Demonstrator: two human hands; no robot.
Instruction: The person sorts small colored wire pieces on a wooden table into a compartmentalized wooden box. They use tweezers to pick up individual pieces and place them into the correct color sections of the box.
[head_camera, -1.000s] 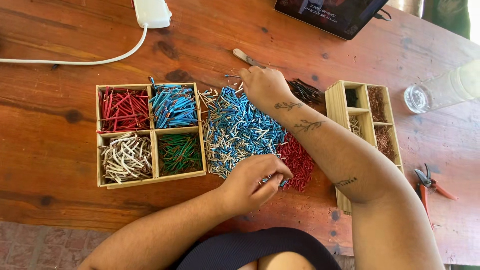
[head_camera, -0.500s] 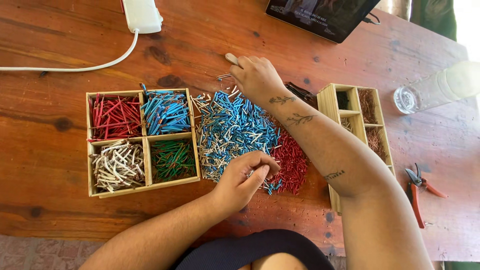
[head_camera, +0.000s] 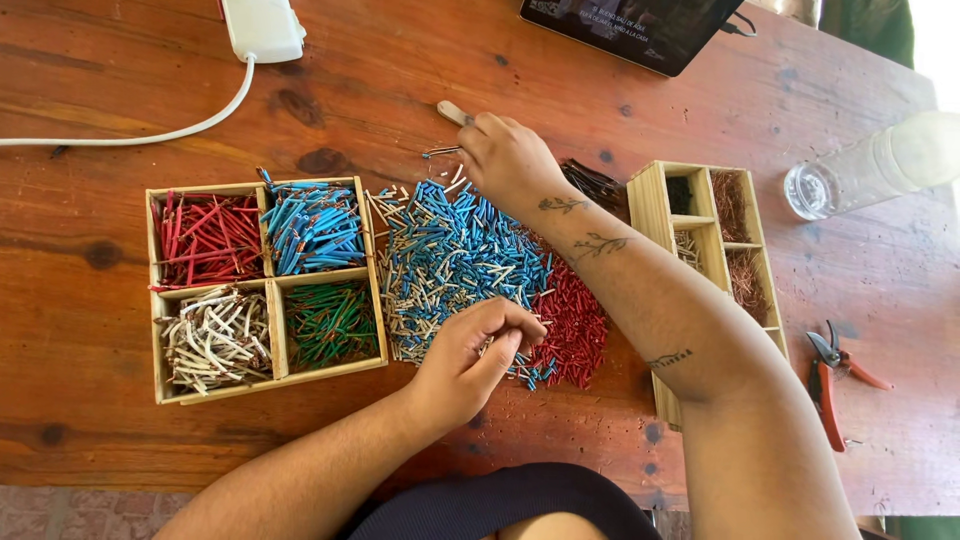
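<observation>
On the wooden desk (head_camera: 120, 100) before us, sorting looks partly done. At nine o'clock, the four-part wooden tray (head_camera: 268, 283) already holds red, blue, white and green wire pieces, each colour in its own compartment. At the centre, a large loose pile of wire pieces (head_camera: 470, 260), blue, whitish and red, remains unsorted, so we judge much work is left. Our left hand (head_camera: 470, 360) pinches a few pieces at the pile's six o'clock edge, fingers closed together. Our right hand (head_camera: 510, 160), at twelve o'clock, curls around a slim pale tool (head_camera: 452, 112), its working end hidden.
</observation>
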